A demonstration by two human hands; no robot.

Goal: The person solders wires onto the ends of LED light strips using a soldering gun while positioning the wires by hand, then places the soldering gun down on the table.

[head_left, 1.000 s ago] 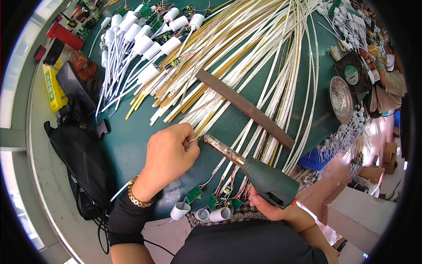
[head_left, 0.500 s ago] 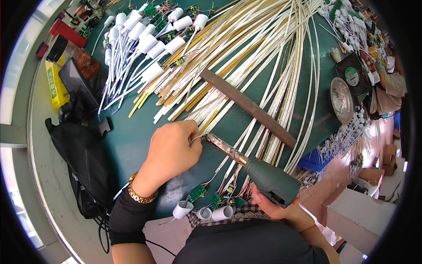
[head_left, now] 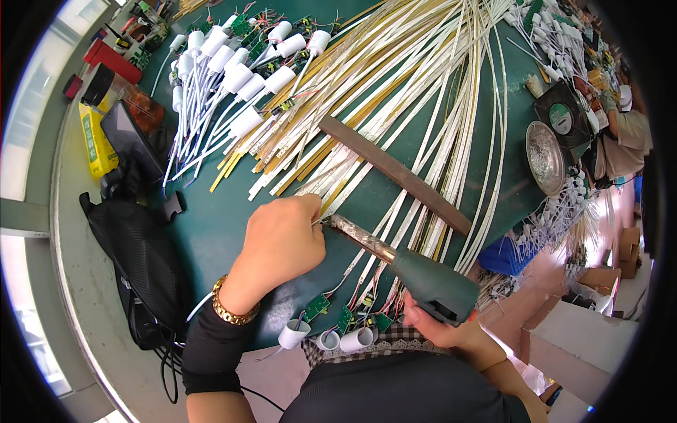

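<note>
My right hand grips the dark green handle of a soldering gun. Its metal barrel slants up to the left, and the tip lies right beside the fingertips of my left hand. The left fingers are pinched together on a thin wire, mostly hidden by the hand, at the near ends of narrow LED strips. A brown flat bar lies across the strips. Close to my body, white lamp caps hang with small green circuit boards, wired to several strips.
White caps with cords are heaped at the far left. A black bag, a phone and a yellow packet line the left side. A metal dish and a fan stand right, near another person's sleeve.
The view has shifted slightly. My left fingertips and the soldering gun's tip stay together in nearly the same place; the wire at the fingers shows less now.
</note>
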